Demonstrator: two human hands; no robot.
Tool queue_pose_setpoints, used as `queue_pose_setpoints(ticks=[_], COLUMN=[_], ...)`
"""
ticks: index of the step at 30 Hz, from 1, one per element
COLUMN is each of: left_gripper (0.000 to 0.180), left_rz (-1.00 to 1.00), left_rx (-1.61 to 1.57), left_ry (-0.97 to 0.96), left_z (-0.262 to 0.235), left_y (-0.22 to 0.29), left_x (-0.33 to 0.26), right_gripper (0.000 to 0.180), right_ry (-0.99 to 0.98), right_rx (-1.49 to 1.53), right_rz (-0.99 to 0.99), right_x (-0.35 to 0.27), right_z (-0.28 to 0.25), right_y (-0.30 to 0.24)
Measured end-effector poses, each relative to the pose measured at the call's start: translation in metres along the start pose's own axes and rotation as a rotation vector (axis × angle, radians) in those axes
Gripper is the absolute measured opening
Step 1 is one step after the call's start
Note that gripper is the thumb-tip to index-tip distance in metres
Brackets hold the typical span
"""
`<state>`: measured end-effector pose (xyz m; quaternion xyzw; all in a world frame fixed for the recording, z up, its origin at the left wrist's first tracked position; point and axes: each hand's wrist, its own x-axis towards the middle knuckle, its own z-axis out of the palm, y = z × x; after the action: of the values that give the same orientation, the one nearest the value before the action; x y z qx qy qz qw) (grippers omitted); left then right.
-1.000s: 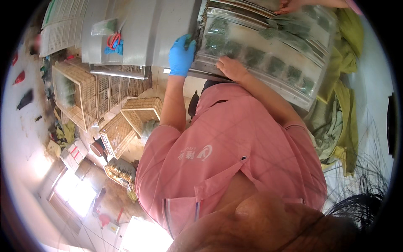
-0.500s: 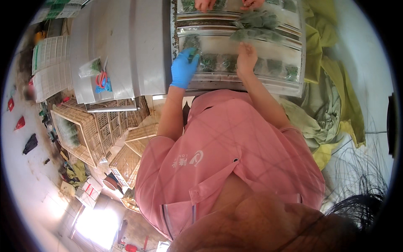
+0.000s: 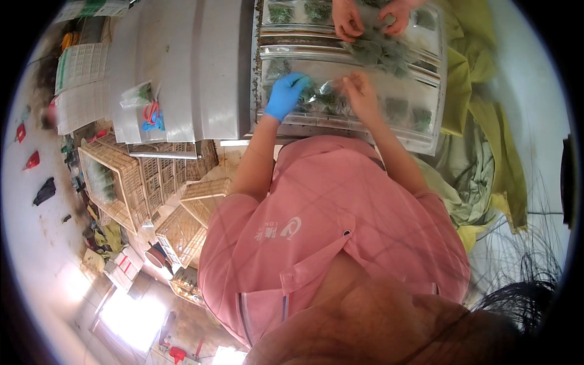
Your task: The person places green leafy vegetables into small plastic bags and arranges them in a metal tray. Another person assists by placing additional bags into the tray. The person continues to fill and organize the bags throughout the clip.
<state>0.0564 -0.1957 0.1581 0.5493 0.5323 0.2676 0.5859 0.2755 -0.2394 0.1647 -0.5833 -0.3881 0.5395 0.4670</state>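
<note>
In its blue glove, my left hand (image 3: 286,95) pinches the left side of a clear plastic bag (image 3: 324,96) with green leafy bits inside. My bare right hand (image 3: 362,100) has its fingers closed at the bag's right edge. The bag catches the light between the two hands, above the near row of the metal-framed tray (image 3: 389,82). Similar flat bags of greens (image 3: 421,118) lie in that row, to the right of my right hand. Another small bag (image 3: 278,68) lies just beyond my gloved hand.
Another person's hands (image 3: 348,21) work at the far row, near a heap of clear bags (image 3: 380,55). Red-handled scissors (image 3: 151,112) and a bag lie on the grey metal surface (image 3: 176,73) at left. Woven crates (image 3: 121,182) stand below; olive cloth (image 3: 486,128) hangs at right.
My left hand has moved right, and a clear bag now stretches between both hands. My right hand has shifted slightly. The other person's hands have come nearer and to the right.
</note>
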Motion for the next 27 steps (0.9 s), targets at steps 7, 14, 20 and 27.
queue_pose_setpoints(ticks=[7,14,20,27], left_gripper=[0.024,0.032,0.03,0.027], left_rz=[-0.077,-0.244,-0.186,0.048], left_rx=[0.846,1.027,1.014,1.105], left_ry=[0.29,0.067,0.351,0.153], left_z=[0.01,0.004,0.008,-0.001], left_y=[-0.015,-0.003,-0.022,-0.01], left_x=[0.036,0.088,0.101,0.108], right_gripper=[0.025,0.024,0.035,0.03], right_ry=[-0.149,-0.119,-0.067,0.471], right_rx=[-0.792,-0.832,-0.445,0.43], right_rz=[-0.108,-0.216,0.038,0.342], right_x=[0.043,0.075,0.037,0.03], right_z=[0.009,0.009,0.0,-0.012], right_y=[0.018,0.051,0.029,0.002])
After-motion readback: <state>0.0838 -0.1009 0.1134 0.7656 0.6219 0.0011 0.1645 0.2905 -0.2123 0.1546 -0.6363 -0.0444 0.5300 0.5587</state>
